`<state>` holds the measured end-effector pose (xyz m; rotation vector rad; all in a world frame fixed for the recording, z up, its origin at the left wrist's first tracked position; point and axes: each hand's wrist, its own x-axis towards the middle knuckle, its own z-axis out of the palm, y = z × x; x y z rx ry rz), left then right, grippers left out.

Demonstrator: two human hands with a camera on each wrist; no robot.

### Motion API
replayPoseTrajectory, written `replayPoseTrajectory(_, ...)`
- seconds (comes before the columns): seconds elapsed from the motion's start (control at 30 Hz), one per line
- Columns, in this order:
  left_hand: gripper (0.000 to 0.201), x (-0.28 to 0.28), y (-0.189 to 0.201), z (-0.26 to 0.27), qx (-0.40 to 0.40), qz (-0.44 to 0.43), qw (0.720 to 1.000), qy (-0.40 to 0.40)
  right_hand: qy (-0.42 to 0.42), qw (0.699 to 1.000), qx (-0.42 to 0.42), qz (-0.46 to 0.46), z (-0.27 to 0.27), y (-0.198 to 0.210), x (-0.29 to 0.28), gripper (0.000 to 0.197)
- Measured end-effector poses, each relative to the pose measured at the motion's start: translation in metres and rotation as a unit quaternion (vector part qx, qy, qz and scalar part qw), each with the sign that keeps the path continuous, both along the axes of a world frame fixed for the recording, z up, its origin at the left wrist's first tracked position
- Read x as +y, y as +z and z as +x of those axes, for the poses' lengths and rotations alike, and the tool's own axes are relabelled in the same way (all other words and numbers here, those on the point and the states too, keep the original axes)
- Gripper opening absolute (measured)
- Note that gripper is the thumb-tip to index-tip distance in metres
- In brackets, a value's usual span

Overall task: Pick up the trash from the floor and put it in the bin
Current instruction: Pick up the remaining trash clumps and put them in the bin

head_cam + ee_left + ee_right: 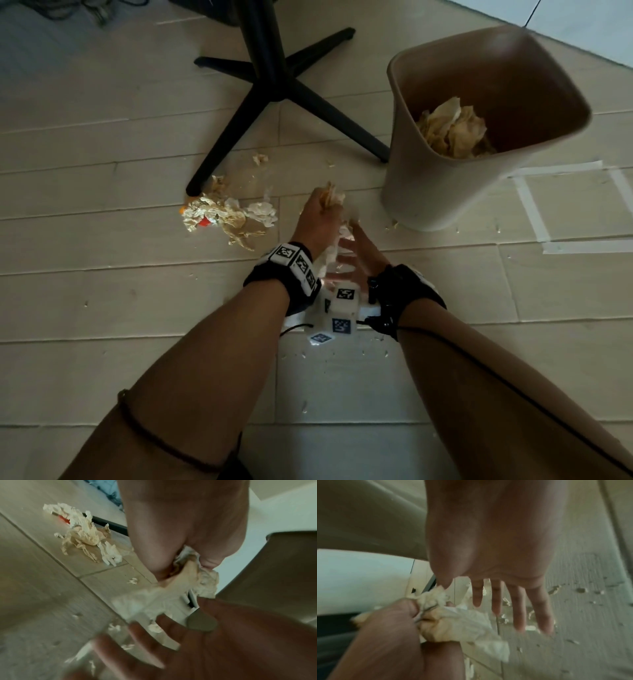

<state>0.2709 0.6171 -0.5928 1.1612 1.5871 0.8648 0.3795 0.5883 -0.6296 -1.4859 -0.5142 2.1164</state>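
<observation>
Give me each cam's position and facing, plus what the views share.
Head: high, looking down at floor, bin, chair base; both forearms, left hand, right hand show.
Left wrist: looks along the left hand gripping crumpled tissue; the right hand's fingers below.
Right wrist: looks along the open right hand at the scrap-littered floor; left fist at bottom left.
Shared: all show the tissue; head and left wrist show the trash pile.

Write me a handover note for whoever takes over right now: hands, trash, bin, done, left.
Left hand grips a crumpled paper wad just above the floor.
Right hand is open, fingers spread, beside the wad's trailing end.
Bin stands to the right, already holding crumpled paper.
Left to do: drop the held wad in, then collect the pile of paper and wrappers by the black chair base, plus the scattered scraps.
</observation>
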Motion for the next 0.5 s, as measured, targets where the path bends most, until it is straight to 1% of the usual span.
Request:
replayPoseTrajectory(0.03, 0.004, 0.0, 0.007, 0.003, -0.024, -0.003, 1.0, 0.004, -0.021, 0.999, 0.042, 0.0, 0.0, 0.005, 0.002, 0.077)
replayPoseTrajectory(0.07, 0.008, -0.001, 0.012, 0.005, -0.036, -0.008, 0.999, 0.0, -0.035, 0.996, 0.076, 0.003, 0.002, 0.009, 0.005, 0.074)
replayPoseTrajectory(0.1, 0.013, -0.003, 0.015, 0.006, -0.036, -0.014, 0.999, -0.011, -0.044, 0.993, 0.105, 0.012, 0.003, 0.014, 0.008, 0.071)
replayPoseTrajectory(0.17, 0.015, -0.01, 0.014, 0.006, -0.008, -0.018, 0.999, -0.041, -0.045, 0.989, 0.138, 0.038, 0.006, 0.018, 0.013, 0.072)
replayPoseTrajectory(0.23, 0.011, -0.017, 0.01, 0.004, 0.013, -0.014, 0.997, -0.07, -0.024, 0.992, 0.114, 0.054, 0.008, 0.02, 0.014, 0.076)
replayPoseTrajectory(0.33, 0.013, -0.028, 0.006, 0.002, 0.032, -0.015, 0.993, -0.11, -0.007, 0.996, 0.077, 0.049, 0.011, 0.019, 0.016, 0.071)
replayPoseTrajectory(0.43, 0.018, -0.039, 0.007, 0.004, 0.049, 0.01, 0.989, -0.14, -0.022, 0.996, 0.09, 0.019, 0.013, 0.018, 0.021, 0.074)
replayPoseTrajectory(0.5, 0.02, -0.046, 0.014, 0.006, 0.045, 0.016, 0.988, -0.144, -0.031, 0.995, 0.098, -0.001, 0.013, 0.02, 0.024, 0.06)
